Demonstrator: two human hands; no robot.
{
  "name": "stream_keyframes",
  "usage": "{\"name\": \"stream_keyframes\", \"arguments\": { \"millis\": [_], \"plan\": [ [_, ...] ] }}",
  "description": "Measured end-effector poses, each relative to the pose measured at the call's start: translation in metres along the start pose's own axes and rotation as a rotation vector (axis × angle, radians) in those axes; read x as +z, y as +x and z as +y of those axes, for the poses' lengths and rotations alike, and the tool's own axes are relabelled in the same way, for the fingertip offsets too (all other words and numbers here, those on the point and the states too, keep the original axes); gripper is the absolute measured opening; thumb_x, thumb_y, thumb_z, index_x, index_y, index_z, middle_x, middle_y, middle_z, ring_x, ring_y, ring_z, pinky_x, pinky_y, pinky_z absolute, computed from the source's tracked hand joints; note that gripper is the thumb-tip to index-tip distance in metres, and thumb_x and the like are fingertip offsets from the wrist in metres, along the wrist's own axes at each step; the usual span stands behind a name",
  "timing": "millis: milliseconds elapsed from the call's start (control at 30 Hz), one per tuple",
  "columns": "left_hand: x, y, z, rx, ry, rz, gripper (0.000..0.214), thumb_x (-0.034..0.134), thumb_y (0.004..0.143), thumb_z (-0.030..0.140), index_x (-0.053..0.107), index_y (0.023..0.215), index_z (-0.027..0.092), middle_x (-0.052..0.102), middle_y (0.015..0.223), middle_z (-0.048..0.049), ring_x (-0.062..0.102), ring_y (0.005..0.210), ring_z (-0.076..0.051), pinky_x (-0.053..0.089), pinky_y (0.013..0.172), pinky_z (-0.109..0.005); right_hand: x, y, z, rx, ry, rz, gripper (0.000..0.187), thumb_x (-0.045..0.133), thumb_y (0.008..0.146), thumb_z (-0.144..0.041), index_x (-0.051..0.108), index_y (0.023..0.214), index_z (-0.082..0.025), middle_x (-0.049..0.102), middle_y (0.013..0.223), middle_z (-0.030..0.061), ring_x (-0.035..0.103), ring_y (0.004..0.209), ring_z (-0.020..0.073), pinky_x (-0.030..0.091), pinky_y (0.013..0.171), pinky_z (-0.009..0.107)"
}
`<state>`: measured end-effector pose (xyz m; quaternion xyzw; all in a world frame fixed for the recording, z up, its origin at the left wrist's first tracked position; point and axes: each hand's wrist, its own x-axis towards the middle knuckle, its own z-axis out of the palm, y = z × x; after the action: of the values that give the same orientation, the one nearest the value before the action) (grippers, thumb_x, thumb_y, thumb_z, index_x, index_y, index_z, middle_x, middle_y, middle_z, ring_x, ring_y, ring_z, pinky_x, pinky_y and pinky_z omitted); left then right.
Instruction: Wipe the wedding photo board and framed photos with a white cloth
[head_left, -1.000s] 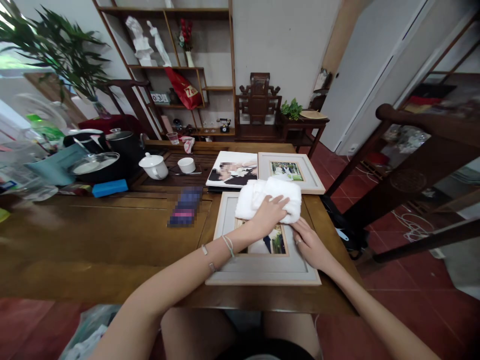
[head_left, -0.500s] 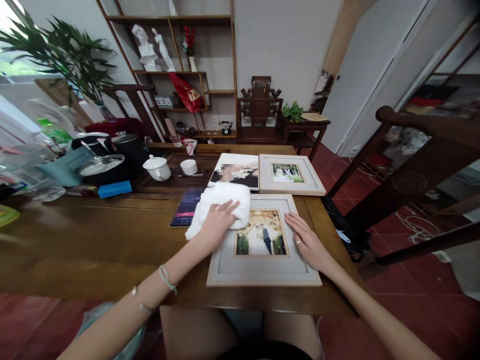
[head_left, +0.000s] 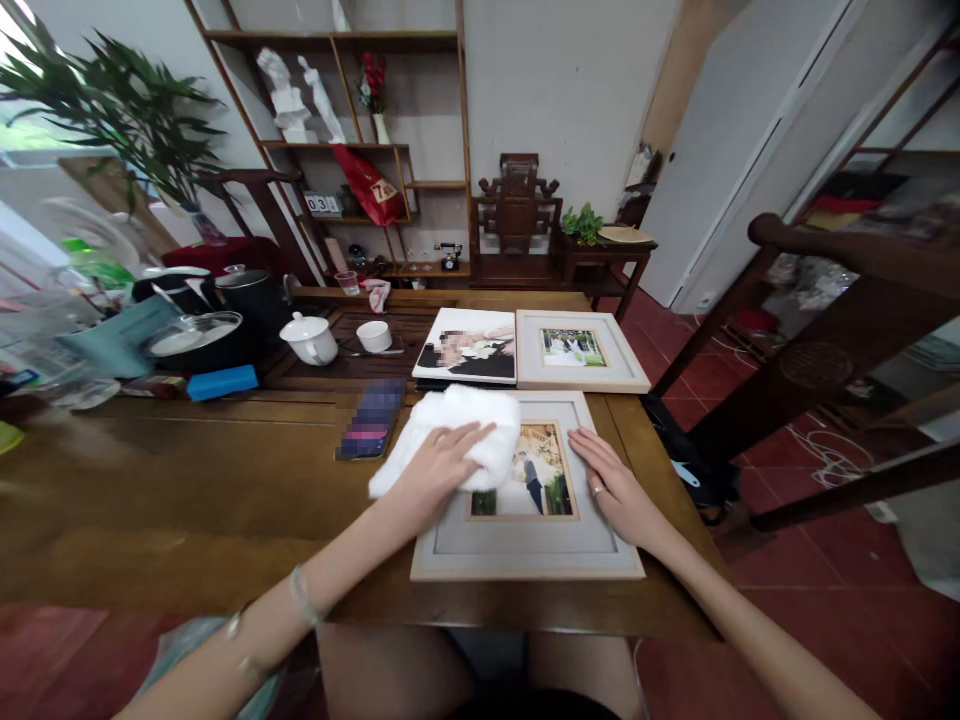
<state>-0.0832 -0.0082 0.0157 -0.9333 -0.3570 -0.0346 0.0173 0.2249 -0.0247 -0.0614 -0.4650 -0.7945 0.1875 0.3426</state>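
Observation:
A pale framed photo lies flat near the front edge of the wooden table. My left hand presses a folded white cloth onto the frame's left part, fingers stretched flat over the cloth. My right hand rests flat on the frame's right border, fingers apart, a ring on one finger. The cloth covers the upper left corner of the frame and part of the picture.
Behind lie an unframed photo print and a second framed photo. A phone sits left of the cloth. Teapot, cup, pots and a blue sponge crowd the left. A dark wooden chair stands at right.
My left hand has swept the cloth from the frame's top right across to its left side, then slightly down over the picture. My right hand stayed on the frame's right border.

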Motion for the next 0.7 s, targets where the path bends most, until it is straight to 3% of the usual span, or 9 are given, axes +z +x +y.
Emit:
{"name": "stream_keyframes", "arguments": {
  "millis": [133,267,400,600,700],
  "plan": [
    [0.012,0.040,-0.027,0.002,0.113,0.056,0.030,0.054,0.067,-0.002,0.069,0.088,0.014,0.027,0.154,-0.0062,0.019,0.143,-0.029,0.020,0.115,-0.049,0.001,0.000,0.000,0.004,0.011,0.001,0.057,0.033,0.089,-0.010,0.040,0.143,-0.027,0.042,0.148,0.0062,0.028,0.142,0.0226,0.025,0.116,0.057],
    [0.013,0.052,-0.020,-0.050,0.115,0.036,0.021,0.057,0.077,0.014,0.071,0.092,0.014,0.028,0.154,-0.0070,0.020,0.143,-0.032,0.022,0.114,-0.050,0.001,-0.001,-0.001,0.005,0.010,0.000,0.057,0.033,0.089,-0.009,0.039,0.143,-0.027,0.041,0.149,0.0061,0.028,0.143,0.0224,0.025,0.116,0.057],
    [0.005,0.035,0.008,-0.048,0.104,-0.054,0.023,0.054,0.086,0.025,0.070,0.100,0.015,0.034,0.151,-0.0101,0.029,0.139,-0.034,0.028,0.109,-0.052,0.001,-0.001,-0.003,0.010,0.010,0.012,0.058,0.034,0.089,-0.009,0.040,0.143,-0.028,0.042,0.148,0.0056,0.029,0.142,0.0227,0.025,0.116,0.057],
    [-0.007,-0.012,0.073,0.046,0.050,-0.115,0.029,0.056,0.087,0.037,0.068,0.106,0.020,0.049,0.139,-0.0150,0.050,0.122,-0.035,0.037,0.100,-0.053,0.001,-0.001,-0.005,0.012,-0.002,0.016,0.057,0.035,0.089,-0.010,0.039,0.143,-0.027,0.041,0.149,0.0059,0.030,0.142,0.0231,0.026,0.116,0.056],
    [-0.001,-0.017,0.076,0.032,0.041,-0.086,0.028,0.058,0.087,0.040,0.068,0.104,0.022,0.042,0.146,-0.0130,0.042,0.130,-0.035,0.034,0.102,-0.053,0.000,-0.001,-0.005,0.018,0.000,0.016,0.057,0.035,0.089,-0.010,0.039,0.143,-0.028,0.041,0.149,0.0056,0.030,0.142,0.0230,0.026,0.116,0.056]
  ]
}}
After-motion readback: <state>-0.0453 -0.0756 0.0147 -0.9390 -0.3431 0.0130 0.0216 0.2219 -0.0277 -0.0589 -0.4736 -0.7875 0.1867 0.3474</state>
